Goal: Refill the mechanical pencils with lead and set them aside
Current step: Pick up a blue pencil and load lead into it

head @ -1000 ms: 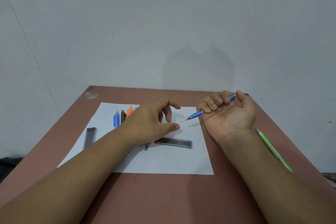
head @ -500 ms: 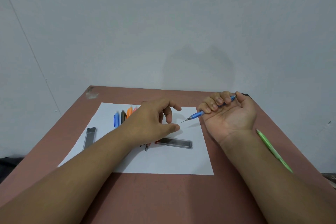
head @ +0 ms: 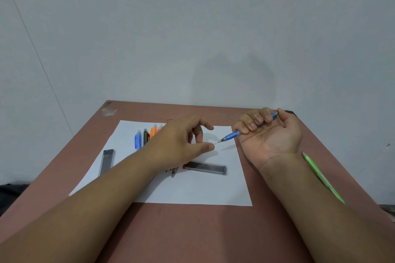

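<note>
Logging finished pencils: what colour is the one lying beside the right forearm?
Light green, seen in the head view: the mechanical pencil lies on the table.

left hand [head: 181, 141] pinching, right hand [head: 269, 132] gripping

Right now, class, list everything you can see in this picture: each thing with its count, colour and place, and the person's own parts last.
Table: one, reddish brown, against the wall.
Sheet of paper: one, white, on the table.
Held pencil: one, blue, tip pointing left.
Pencils in a row: blue, dark, orange and pink show, on the paper, partly hidden by the left hand.
Green pencil: one, on the table, right of the right forearm.
Lead cases: two, dark; one on the paper, the other at its left edge.
Wall: pale grey, behind.
Left hand: thumb tip at the pencil's tip.
Right hand: grips the held pencil.
</note>
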A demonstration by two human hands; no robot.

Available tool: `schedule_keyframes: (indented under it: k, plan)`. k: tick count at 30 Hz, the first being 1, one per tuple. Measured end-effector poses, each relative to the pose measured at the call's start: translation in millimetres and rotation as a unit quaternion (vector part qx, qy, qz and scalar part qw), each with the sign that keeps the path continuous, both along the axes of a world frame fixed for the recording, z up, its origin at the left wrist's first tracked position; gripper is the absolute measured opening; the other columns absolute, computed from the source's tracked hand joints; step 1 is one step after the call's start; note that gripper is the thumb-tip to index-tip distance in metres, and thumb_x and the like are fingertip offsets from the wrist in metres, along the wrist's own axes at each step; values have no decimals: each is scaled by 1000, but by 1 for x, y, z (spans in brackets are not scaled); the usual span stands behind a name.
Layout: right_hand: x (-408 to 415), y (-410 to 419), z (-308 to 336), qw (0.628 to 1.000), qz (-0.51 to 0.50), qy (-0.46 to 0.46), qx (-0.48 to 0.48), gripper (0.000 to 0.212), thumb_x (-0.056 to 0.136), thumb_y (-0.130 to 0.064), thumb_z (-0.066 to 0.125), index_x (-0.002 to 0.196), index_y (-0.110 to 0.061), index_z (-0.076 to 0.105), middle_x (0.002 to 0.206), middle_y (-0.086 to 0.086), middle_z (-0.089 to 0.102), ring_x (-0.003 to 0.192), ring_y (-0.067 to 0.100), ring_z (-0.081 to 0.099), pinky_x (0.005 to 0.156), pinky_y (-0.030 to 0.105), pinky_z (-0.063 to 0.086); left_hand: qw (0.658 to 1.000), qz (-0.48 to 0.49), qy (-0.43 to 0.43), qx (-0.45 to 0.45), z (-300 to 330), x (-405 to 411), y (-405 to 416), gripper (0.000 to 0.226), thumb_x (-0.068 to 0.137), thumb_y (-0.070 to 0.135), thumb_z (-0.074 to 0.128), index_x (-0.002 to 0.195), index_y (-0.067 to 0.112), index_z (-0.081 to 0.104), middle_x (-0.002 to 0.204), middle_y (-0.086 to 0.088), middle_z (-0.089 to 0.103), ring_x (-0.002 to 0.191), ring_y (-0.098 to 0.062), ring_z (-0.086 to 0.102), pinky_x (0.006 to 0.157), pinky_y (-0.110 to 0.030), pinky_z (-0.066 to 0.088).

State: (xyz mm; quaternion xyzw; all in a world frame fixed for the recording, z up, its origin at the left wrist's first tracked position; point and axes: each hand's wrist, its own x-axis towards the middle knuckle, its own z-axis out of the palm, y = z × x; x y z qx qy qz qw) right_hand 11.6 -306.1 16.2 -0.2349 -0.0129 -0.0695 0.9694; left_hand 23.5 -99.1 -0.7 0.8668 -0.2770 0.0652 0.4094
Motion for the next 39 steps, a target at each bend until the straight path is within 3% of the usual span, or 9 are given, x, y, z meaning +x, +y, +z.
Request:
schedule_keyframes:
  k: [11, 15, 21, 25, 28, 30, 34, 39]
  plan:
    - [-3, 3, 1, 1000, 16, -9, 15, 24, 77, -32, 44, 62, -16, 34, 65, 0, 32, 53, 17, 28, 52, 28, 28, 999, 6, -34, -9, 2, -2, -2, 31, 80, 42, 80, 97, 49, 54, 73, 17, 56, 69, -4, 50, 63, -14, 41]
    - [-6, 4, 3, 999, 24, -9, 21, 27, 80, -34, 44, 62, -16, 34, 65, 1, 32, 53, 17, 28, 52, 28, 29, 999, 10, -46, -12, 2, -2, -2, 31, 80, 43, 79, 94, 50, 53, 82, 14, 59, 71, -6, 51, 62, -13, 40]
    - [-7, 8, 6, 998, 52, -22, 9, 45, 101, -44, 40, 72, -12, 50, 69, 2, 41, 57, 16, 40, 58, 27, 38, 999, 26, -43, -11, 4, -4, -4, 31, 79, 46, 79, 92, 52, 51, 82, 20, 58, 70, -4, 50, 61, -13, 39]
    - [-7, 14, 8, 995, 77, -9, -61, 30, 105, -27, 44, 104, -6, 65, 76, 6, 56, 68, 20, 60, 72, 34, 55, 998, 33, -42, -26, 6, -6, -3, 25, 79, 54, 73, 93, 52, 52, 81, 16, 60, 67, -4, 51, 59, -15, 38]
    - [-7, 19, 5, 980, 64, 25, -188, 28, 105, -19, 47, 120, -7, 68, 80, 5, 63, 76, 19, 64, 81, 38, 57, 997, 36, -55, -35, 6, -6, -3, 24, 75, 62, 67, 91, 53, 53, 77, 16, 59, 65, -5, 51, 59, -21, 40]
    - [-8, 21, 3, 964, 39, 51, -257, 27, 106, -16, 48, 123, -8, 68, 81, 4, 65, 74, 15, 62, 80, 35, 58, 997, 40, -64, -14, 6, -6, -3, 26, 75, 61, 71, 90, 54, 51, 77, 20, 59, 66, -5, 52, 59, -21, 40]
    - [-13, 19, 5, 949, -2, 90, -301, 22, 107, -11, 48, 120, -8, 65, 86, 7, 68, 77, 16, 65, 75, 31, 60, 993, 42, -99, 50, 7, -9, -7, 30, 79, 58, 71, 103, 51, 55, 79, 20, 58, 74, -4, 54, 62, -19, 40]
    - [-25, 4, 19, 938, -34, 113, -325, 20, 105, -7, 51, 119, -5, 66, 96, 12, 66, 82, 20, 64, 70, 28, 59, 992, 26, -116, 31, 7, -18, -19, 36, 84, 63, 61, 116, 46, 59, 90, 25, 58, 87, -2, 57, 66, -17, 41]
